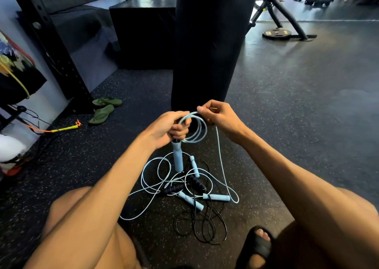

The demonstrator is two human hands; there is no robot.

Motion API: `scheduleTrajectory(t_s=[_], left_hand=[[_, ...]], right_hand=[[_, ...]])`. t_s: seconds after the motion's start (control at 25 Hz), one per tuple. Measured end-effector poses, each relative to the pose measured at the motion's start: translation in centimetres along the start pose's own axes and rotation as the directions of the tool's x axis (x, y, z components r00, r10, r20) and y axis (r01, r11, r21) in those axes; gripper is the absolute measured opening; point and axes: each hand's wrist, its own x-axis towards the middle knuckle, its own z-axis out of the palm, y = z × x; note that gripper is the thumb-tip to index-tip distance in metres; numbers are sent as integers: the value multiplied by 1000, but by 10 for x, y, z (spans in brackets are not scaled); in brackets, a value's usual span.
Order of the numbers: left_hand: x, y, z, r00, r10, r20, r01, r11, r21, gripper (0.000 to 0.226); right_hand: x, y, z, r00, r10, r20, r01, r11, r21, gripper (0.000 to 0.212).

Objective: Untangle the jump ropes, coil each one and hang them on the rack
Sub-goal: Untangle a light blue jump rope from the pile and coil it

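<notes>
Rope in hand: a light-blue jump rope [193, 129], part-coiled into a few small loops, held above the floor in front of the punching bag [207, 43].
Left hand: left hand [170, 128] clenched around the gathered loops and the top of one blue handle [178, 158], which hangs straight down.
Right hand: right hand [218, 117] pinching the cord at the top of the coil between thumb and fingertips, feeding the next turn.
Free length: from the right hand the cord drops to the floor and bends back near a second blue handle [218, 197].
Remaining pile: on the speckled floor [82, 156] between the knees, more blue cord and handles lie crossed with a black rope [205, 225] and its dark handles [184, 184]; which handle belongs to which cord cannot be told.
Rack: a black upright frame [51, 43] at left; hooks not visible.
Progress, judged: first rope mid-coil, nothing hung.
Risk, snag: the free length may run through the pile, so pulling could tighten a crossing or drag the black rope along.
Risk, coil: small springy loops could slip from a loosened left grip.
</notes>
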Motion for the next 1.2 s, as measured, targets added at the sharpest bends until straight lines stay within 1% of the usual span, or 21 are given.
scheduleTrajectory(t_s=[0.08,0.16,0.24,0.28,0.32,0.4,0.44,0.52,0.6,0.64,0.76,0.84,0.92,0.96,1.0,1.04,1.08,1.12,1.16,1.2], left_hand=[[0,4,-2,998,62,-4,-61,978,-201,35],[1,8,-5,989,134,-63,-148,920,-362,32],[3,10,-8,962,212,-173,-269,853,-448,32],[5,10,-10,939,244,-241,-332,828,-452,32],[6,10,-12,912,271,-308,-387,816,-430,33],[7,9,-13,852,309,-423,-459,830,-318,34],[6,8,-13,820,326,-471,-468,855,-222,34],[5,4,-10,748,389,-537,-439,898,38,34],[3,-3,-5,687,484,-542,-378,875,302,32],[1,-7,-3,672,519,-528,-344,851,398,32],[-7,-19,4,662,553,-505,-240,796,556,31],[-12,-23,13,669,558,-491,-156,751,642,29],[-18,-21,19,705,561,-433,-79,669,739,28],[-20,-20,20,748,534,-394,-38,627,778,29],[-22,-19,20,810,470,-350,-15,614,789,30],[-24,-19,21,881,369,-296,-18,652,758,32],[-27,-19,22,941,251,-227,-31,732,680,34],[-29,-19,25,976,147,-158,-31,821,571,36],[-31,-18,26,992,73,-104,-17,888,460,36],[-32,-15,28,997,29,-70,-1,928,372,35]], right_hand=[[1,6,-1,996,56,-67,-51,996,72,16],[0,13,0,989,132,-64,-124,986,112,12],[-7,19,4,973,232,17,-232,964,128,6],[-12,21,7,958,276,76,-283,954,102,5],[-16,23,10,942,305,140,-313,949,39,7],[-25,24,15,907,334,257,-309,942,-133,10],[-29,24,17,890,350,292,-301,933,-198,7],[-34,19,19,871,369,323,-293,920,-260,2],[-36,9,18,873,347,342,-255,924,-286,7],[-37,4,17,875,328,355,-228,928,-295,9],[-40,-13,18,878,264,399,-146,942,-301,15],[-43,-21,20,873,232,430,-117,954,-276,17],[-45,-29,21,868,193,458,-86,966,-244,20],[-44,-33,20,869,172,464,-68,970,-232,21],[-43,-35,18,875,153,459,-55,974,-220,22],[-42,-37,15,885,138,444,-46,976,-211,23],[-40,-39,11,898,124,421,-42,979,-198,24],[-38,-39,8,913,107,393,-38,983,-180,25],[-36,-38,5,929,89,360,-34,987,-157,26],[-34,-37,3,943,70,326,-29,991,-130,25]])
